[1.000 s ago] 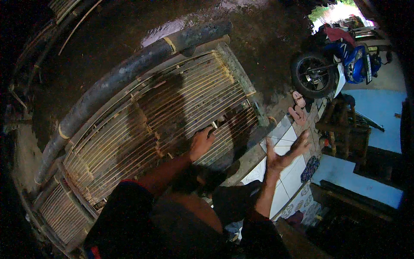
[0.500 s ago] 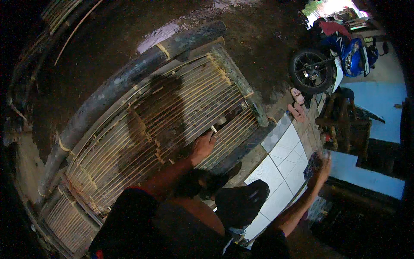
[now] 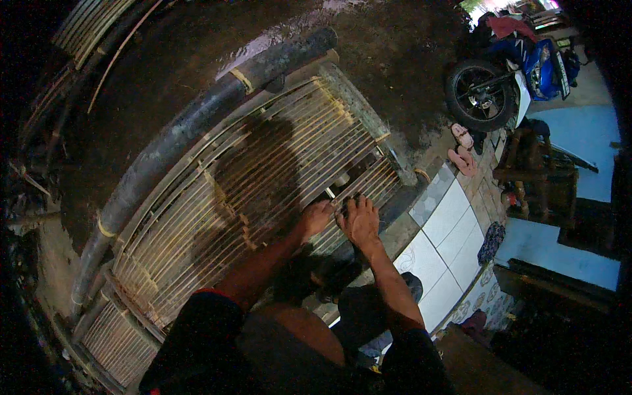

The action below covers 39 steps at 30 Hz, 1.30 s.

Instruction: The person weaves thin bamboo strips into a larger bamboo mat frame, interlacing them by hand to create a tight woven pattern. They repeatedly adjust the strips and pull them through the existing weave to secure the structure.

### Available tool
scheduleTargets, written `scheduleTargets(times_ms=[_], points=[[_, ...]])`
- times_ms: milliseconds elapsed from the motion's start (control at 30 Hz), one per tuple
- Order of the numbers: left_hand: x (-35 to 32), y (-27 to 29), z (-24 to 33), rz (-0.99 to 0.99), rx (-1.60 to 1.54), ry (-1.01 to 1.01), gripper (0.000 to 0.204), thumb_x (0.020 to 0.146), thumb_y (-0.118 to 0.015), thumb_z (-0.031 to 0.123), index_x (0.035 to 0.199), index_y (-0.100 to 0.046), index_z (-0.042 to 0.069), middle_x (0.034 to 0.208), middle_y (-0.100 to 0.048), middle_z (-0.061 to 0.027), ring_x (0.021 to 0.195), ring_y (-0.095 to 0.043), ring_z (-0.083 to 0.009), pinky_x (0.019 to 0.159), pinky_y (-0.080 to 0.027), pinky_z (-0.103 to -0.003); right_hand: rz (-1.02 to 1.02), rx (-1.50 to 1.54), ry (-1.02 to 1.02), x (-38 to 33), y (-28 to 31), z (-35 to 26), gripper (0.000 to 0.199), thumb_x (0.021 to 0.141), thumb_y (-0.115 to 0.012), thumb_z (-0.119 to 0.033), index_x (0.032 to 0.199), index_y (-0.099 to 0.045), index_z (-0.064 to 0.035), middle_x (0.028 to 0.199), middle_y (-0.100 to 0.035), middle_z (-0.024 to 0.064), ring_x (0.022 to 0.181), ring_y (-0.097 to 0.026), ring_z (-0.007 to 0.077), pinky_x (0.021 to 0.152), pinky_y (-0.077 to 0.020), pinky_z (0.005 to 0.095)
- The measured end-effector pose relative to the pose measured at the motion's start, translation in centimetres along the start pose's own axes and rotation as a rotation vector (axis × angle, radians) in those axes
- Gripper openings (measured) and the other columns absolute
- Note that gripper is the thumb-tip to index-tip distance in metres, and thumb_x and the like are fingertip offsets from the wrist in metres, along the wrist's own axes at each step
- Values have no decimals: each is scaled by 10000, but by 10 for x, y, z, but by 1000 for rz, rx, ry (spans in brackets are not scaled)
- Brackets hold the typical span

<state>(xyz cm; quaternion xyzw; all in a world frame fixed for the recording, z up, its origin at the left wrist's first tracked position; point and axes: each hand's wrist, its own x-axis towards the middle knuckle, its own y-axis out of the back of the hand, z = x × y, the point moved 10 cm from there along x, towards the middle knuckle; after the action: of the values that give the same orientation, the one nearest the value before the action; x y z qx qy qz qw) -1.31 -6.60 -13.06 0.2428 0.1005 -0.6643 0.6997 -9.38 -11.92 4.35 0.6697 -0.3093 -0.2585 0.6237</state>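
Note:
My left hand [image 3: 317,219] rests low over the slatted bamboo bench [image 3: 283,164], its fingers curled together. Just past those fingertips is a short whitish stick-like piece [image 3: 330,192]; whether they touch it I cannot tell. My right hand [image 3: 360,224] is close beside the left, knuckles up, with fingers bent down toward the slats and thumb toward the left hand. What its fingertips hold, if anything, is hidden beneath the hand. A small pale round object [image 3: 341,178] lies beyond both hands, beside a dark gap in the slats.
A thick dark bamboo pole [image 3: 178,131] runs along the bench's far-left side. To the right are white floor tiles [image 3: 441,243], a dark patterned cloth [image 3: 491,242] and pink sandals [image 3: 463,160]. A blue motorbike [image 3: 540,72] stands at the upper right.
My right hand has come from beside the dark cloth on the right to the bench, next to my left hand. The left hand has stayed nearly in place. The view has shifted slightly.

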Motion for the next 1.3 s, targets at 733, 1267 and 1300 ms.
scheduleTargets(times_ms=[733,1267,1300], points=[[-43,17,151,-108,193,-711,187,668,-658,92,818,-568,25,816,-600,-151,837,-597,-371,783,-474,-471,328,1929,-819,-18,-15,21,261,975,-484,-186,744,-438,-74,649,-413,45,572,-407,191,546,-386,350],[-183,87,62,348,483,-473,553,823,-661,216,1328,-516,43,1387,-427,-231,1267,-429,-435,1059,-381,-545,356,359,173,57,18,16,189,888,-660,-66,1072,-650,-20,1076,-643,162,979,-635,344,853,-513,426],[-202,97,48,365,589,-339,589,816,-659,212,1359,-495,53,1400,-412,-225,1286,-409,-433,1072,-361,-548,358,354,214,59,17,11,205,867,-672,-50,1069,-647,-17,1085,-639,163,992,-627,354,869,-508,431]])
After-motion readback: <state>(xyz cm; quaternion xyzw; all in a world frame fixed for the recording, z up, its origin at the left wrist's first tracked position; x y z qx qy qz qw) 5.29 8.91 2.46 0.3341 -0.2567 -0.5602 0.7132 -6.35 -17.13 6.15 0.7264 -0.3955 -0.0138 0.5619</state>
